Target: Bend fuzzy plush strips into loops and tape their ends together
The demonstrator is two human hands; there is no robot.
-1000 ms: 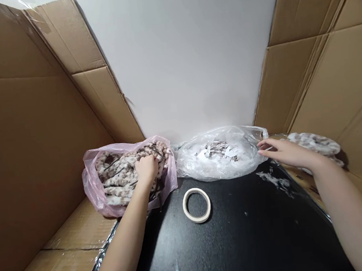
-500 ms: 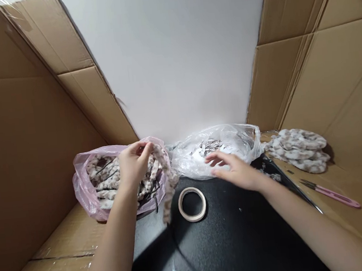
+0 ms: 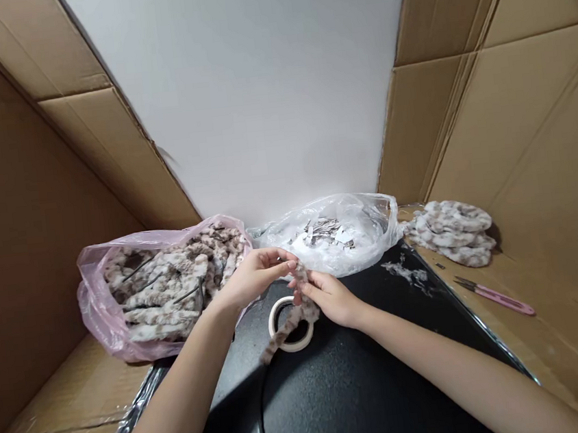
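My left hand (image 3: 267,272) pinches the upper end of a fluffy brown-and-white fur strip (image 3: 290,326). Just to its right, my right hand (image 3: 328,298) is closed around the same strip a little lower. The strip's tail hangs down to the left, across a roll of cream masking tape (image 3: 298,343) that lies flat on the black tabletop (image 3: 369,387). A thin black cord (image 3: 261,412) runs from the strip's lower end toward me. Part of the strip is hidden by my fingers.
A pink plastic bag (image 3: 98,319) full of similar fur pieces and black cords stands at left. Behind my hands lies a clear bag (image 3: 335,260) of paper scraps. To the right are a coiled fur strip (image 3: 453,233), pink-handled snips (image 3: 501,299) and loose fluff (image 3: 409,275). Cardboard walls (image 3: 521,116) flank the table.
My left hand has carried the fur strip rightward from beside the pink bag to above the tape. My right hand has moved in left and closed on the strip. The view has shifted slightly.
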